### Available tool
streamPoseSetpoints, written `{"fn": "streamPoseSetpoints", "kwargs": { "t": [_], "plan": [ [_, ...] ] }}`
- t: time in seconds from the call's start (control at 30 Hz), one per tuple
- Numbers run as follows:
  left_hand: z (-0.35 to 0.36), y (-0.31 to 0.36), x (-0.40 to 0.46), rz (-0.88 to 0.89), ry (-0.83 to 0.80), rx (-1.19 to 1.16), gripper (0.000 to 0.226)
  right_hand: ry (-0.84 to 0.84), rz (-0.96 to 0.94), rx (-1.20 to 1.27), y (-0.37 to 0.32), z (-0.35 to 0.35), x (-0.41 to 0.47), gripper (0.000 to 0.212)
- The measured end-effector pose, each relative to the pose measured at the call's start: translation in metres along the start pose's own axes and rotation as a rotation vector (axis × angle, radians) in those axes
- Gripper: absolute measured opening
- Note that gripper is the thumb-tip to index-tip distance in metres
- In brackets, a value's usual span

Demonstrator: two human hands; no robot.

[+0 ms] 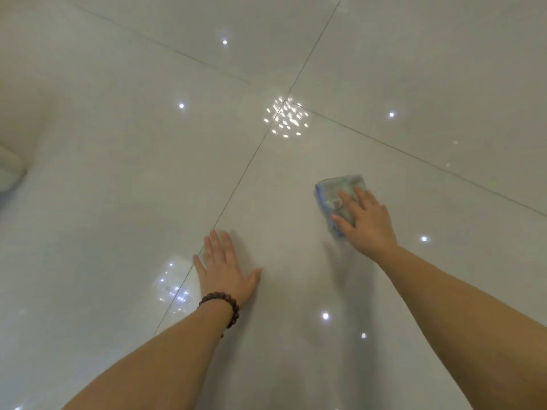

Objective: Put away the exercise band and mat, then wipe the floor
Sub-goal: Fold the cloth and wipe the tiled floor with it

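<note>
A folded blue and pale green cloth (334, 190) lies on the glossy white tiled floor (118, 173). My right hand (365, 221) presses flat on the cloth with straight fingers, covering its near right part. My left hand (225, 267) rests flat on the bare tile, fingers spread, to the left of and nearer than the cloth; a dark bead bracelet (226, 306) circles its wrist. No exercise band or mat is in view.
Dark grout lines cross at the floor's middle (285, 97). Ceiling lights reflect as bright spots on the tiles. A pale rounded object (9, 170) shows at the left edge, too cut off to identify.
</note>
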State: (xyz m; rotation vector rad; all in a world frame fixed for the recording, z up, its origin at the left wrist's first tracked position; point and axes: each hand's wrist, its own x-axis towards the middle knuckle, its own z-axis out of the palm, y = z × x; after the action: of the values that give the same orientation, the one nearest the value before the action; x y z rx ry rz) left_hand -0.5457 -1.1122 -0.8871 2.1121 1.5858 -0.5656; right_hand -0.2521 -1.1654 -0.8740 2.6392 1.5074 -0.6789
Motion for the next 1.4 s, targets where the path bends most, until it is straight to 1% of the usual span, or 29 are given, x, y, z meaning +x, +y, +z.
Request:
{"fn": "streamPoseSetpoints", "kwargs": {
  "t": [0.07, 0.13, 0.23, 0.27, 0.3, 0.33, 0.4, 0.43, 0.47, 0.5, 0.53, 0.6, 0.63, 0.67, 0.7, 0.73, 0.83, 0.87, 0.9, 0.93, 1.03, 1.07, 1.1, 1.13, 1.23, 1.27, 1.3, 1.33, 1.4],
  "plan": [
    [0.007, -0.010, 0.008, -0.045, -0.041, 0.002, 0.117, 0.043, -0.009, -0.004, 0.005, 0.009, 0.012, 0.065],
    [0.014, -0.011, 0.014, -0.041, -0.063, 0.009, 0.128, 0.018, -0.032, -0.008, 0.001, 0.018, 0.031, 0.064],
    [0.024, -0.011, 0.022, -0.037, -0.050, -0.012, 0.137, 0.073, 0.089, -0.074, -0.027, 0.039, 0.052, 0.059],
    [0.024, -0.012, 0.022, -0.037, -0.070, -0.012, 0.138, 0.119, 0.081, -0.076, -0.047, 0.048, 0.052, 0.058],
    [0.023, -0.013, 0.023, -0.035, -0.089, -0.007, 0.139, 0.168, -0.005, -0.069, -0.071, 0.059, 0.049, 0.058],
    [0.023, -0.014, 0.025, -0.028, -0.108, 0.011, 0.140, 0.191, -0.183, -0.062, -0.100, 0.070, 0.041, 0.058],
    [0.019, -0.016, 0.025, -0.010, -0.189, 0.049, 0.142, 0.100, -0.716, -0.162, -0.141, 0.088, 0.028, 0.056],
    [0.016, -0.016, 0.025, -0.004, -0.224, 0.059, 0.144, 0.058, -0.924, -0.240, -0.143, 0.086, 0.034, 0.054],
    [0.014, -0.015, 0.025, -0.004, -0.239, 0.060, 0.146, 0.091, -0.998, -0.271, -0.136, 0.080, 0.049, 0.051],
    [0.013, -0.015, 0.025, -0.009, -0.242, 0.057, 0.148, 0.171, -0.916, -0.238, -0.122, 0.075, 0.068, 0.050],
    [0.012, -0.014, 0.026, -0.015, -0.248, 0.051, 0.149, 0.253, -0.691, -0.160, -0.108, 0.065, 0.088, 0.051],
    [0.011, -0.013, 0.026, -0.023, -0.270, 0.042, 0.149, 0.338, -0.054, 0.042, -0.088, 0.040, 0.122, 0.057],
    [0.011, -0.013, 0.026, -0.024, -0.276, 0.045, 0.148, 0.355, 0.197, 0.132, -0.090, 0.034, 0.131, 0.057],
    [0.011, -0.013, 0.027, -0.024, -0.279, 0.050, 0.148, 0.365, 0.328, 0.149, -0.107, 0.031, 0.131, 0.057],
    [0.011, -0.013, 0.027, -0.024, -0.277, 0.054, 0.148, 0.356, 0.312, 0.150, -0.131, 0.036, 0.126, 0.057],
    [0.011, -0.013, 0.026, -0.026, -0.269, 0.057, 0.148, 0.333, 0.154, 0.133, -0.157, 0.045, 0.116, 0.056],
    [0.013, -0.013, 0.025, -0.024, -0.249, 0.056, 0.147, 0.127, -0.697, -0.088, -0.208, 0.084, 0.075, 0.057],
    [0.014, -0.013, 0.024, -0.021, -0.247, 0.053, 0.147, 0.128, -0.866, -0.153, -0.203, 0.088, 0.073, 0.056],
    [0.015, -0.014, 0.024, -0.017, -0.240, 0.051, 0.147, 0.183, -0.905, -0.173, -0.189, 0.085, 0.082, 0.055],
    [0.016, -0.015, 0.024, -0.013, -0.234, 0.048, 0.147, 0.245, -0.807, -0.174, -0.169, 0.079, 0.097, 0.056],
    [0.017, -0.015, 0.024, -0.004, -0.222, 0.032, 0.149, 0.316, -0.057, 0.033, -0.114, 0.051, 0.118, 0.057],
    [0.017, -0.014, 0.023, -0.005, -0.223, 0.032, 0.149, 0.336, 0.117, 0.089, -0.114, 0.049, 0.111, 0.056],
    [0.016, -0.013, 0.023, -0.008, -0.222, 0.033, 0.150, 0.340, 0.165, 0.098, -0.127, 0.053, 0.097, 0.055],
    [0.017, -0.012, 0.023, -0.010, -0.216, 0.035, 0.150, 0.324, 0.077, 0.056, -0.144, 0.063, 0.080, 0.055],
    [0.017, -0.013, 0.024, -0.014, -0.203, 0.054, 0.150, 0.156, -0.560, -0.064, -0.169, 0.093, 0.028, 0.054],
    [0.017, -0.013, 0.024, -0.013, -0.198, 0.059, 0.149, 0.135, -0.679, -0.112, -0.156, 0.093, 0.025, 0.053],
    [0.018, -0.012, 0.024, -0.015, -0.191, 0.055, 0.149, 0.156, -0.700, -0.129, -0.133, 0.088, 0.028, 0.053],
    [0.018, -0.012, 0.024, -0.017, -0.185, 0.049, 0.150, 0.203, -0.627, -0.129, -0.105, 0.083, 0.032, 0.052],
    [0.017, -0.012, 0.024, -0.021, -0.175, 0.048, 0.150, 0.280, -0.290, -0.106, -0.046, 0.071, 0.031, 0.054]
  ]
}}
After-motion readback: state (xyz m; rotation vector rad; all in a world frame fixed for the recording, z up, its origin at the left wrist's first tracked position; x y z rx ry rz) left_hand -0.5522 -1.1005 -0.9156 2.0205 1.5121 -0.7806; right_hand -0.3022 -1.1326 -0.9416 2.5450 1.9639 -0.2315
